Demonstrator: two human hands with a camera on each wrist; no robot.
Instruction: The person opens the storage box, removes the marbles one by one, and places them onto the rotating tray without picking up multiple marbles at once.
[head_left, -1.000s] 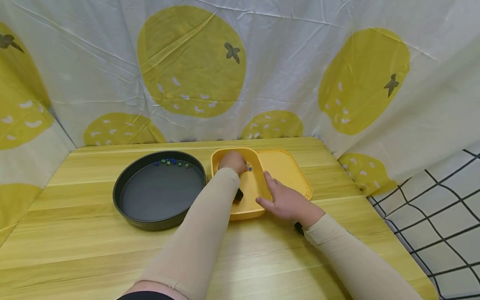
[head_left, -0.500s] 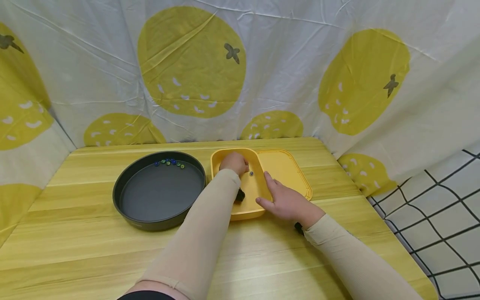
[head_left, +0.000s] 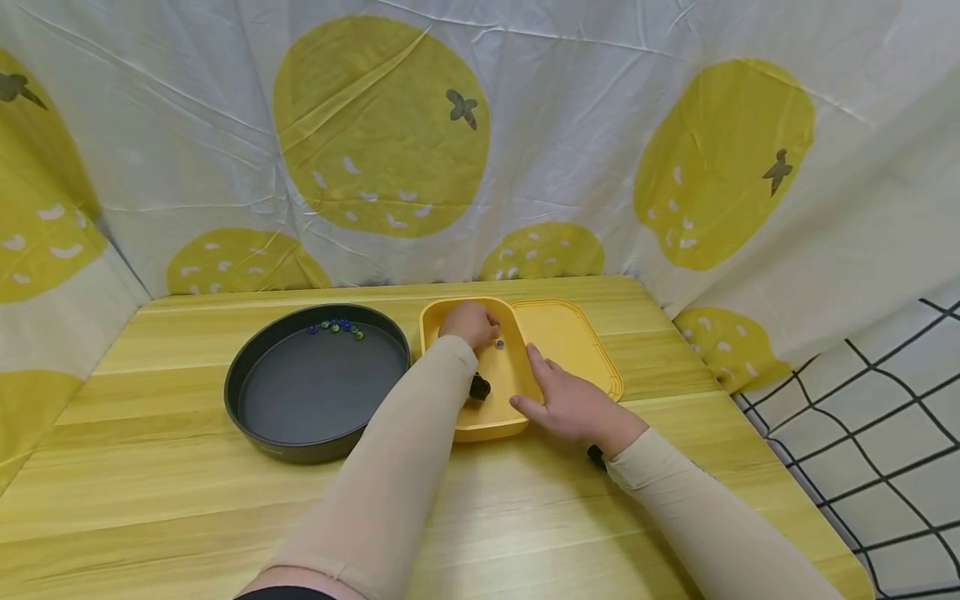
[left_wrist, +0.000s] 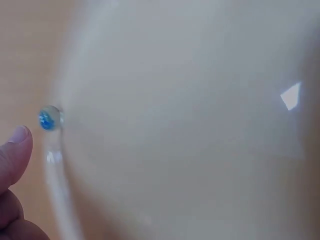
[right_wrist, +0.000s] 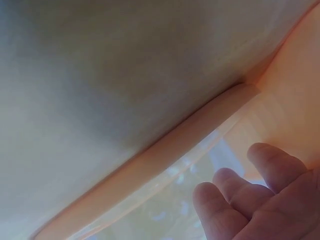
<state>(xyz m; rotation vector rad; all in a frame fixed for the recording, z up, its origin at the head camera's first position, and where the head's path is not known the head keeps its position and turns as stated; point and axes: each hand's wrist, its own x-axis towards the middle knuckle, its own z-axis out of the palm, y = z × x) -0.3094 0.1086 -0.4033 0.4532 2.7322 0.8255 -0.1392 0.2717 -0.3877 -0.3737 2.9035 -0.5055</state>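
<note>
My left hand point(head_left: 467, 323) reaches into the far end of a yellow plastic box point(head_left: 491, 432), its fingers curled. In the left wrist view its thumb point(left_wrist: 17, 152) points at a clear marble with a blue swirl point(left_wrist: 49, 118), slightly apart from it. That marble point(head_left: 499, 343) lies on the box floor. Whether the fingers hold another marble is hidden. At the box's right rim rests my right hand point(head_left: 573, 404), fingers extended. Its fingertips point(right_wrist: 206, 200) show below the rim point(right_wrist: 165, 150) in the right wrist view. Several blue and green marbles point(head_left: 335, 327) sit in a dark round pan point(head_left: 322, 383).
The yellow lid point(head_left: 566, 337) lies flat on the wooden table point(head_left: 225, 517), right of the box. The pan stands close to the box's left side. A fruit-print curtain point(head_left: 540, 150) hangs behind the table, and a black wire grid point(head_left: 885, 450) stands at the right.
Two marbles showed beside my left fingers a second ago; one is visible now. In the pan, a green marble has rolled left toward the others. My right hand has stayed at the rim.
</note>
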